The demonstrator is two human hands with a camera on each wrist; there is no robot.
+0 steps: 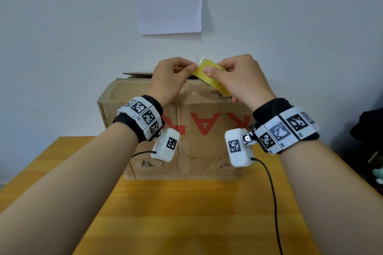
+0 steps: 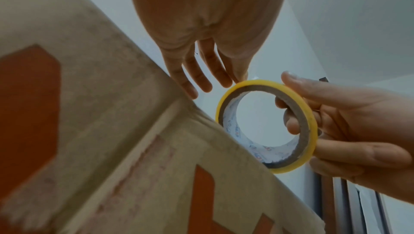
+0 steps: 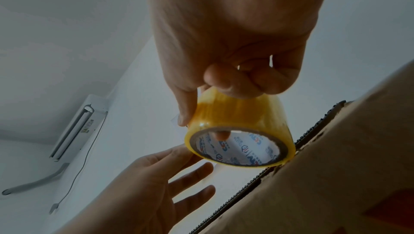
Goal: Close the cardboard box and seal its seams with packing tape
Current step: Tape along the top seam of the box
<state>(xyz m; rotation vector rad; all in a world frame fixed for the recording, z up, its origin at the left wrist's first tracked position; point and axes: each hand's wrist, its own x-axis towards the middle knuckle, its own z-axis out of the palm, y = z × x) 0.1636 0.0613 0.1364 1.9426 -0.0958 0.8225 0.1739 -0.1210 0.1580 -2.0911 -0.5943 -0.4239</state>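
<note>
A brown cardboard box (image 1: 196, 114) with red letters stands on the table against the wall. Its top flaps look folded down, and one corrugated edge shows slightly raised at the back left. Above the box's front top edge my right hand (image 1: 213, 72) holds a yellow packing tape roll (image 1: 216, 83), thumb on the outside and fingers through the core. My left hand (image 1: 191, 68) pinches the roll's upper left rim with thumb and forefinger. The left wrist view shows the roll (image 2: 311, 119) ring-on beside the box (image 2: 112, 131). The right wrist view shows the roll (image 3: 235, 117) just off the box's corrugated edge (image 3: 336, 167).
The yellow wooden table (image 1: 186, 213) reaches toward me in front of the box. A black cable (image 1: 273, 203) hangs from the right wrist camera. A paper sheet (image 1: 169, 0) is stuck on the wall above. Dark items (image 1: 369, 130) sit at the far right.
</note>
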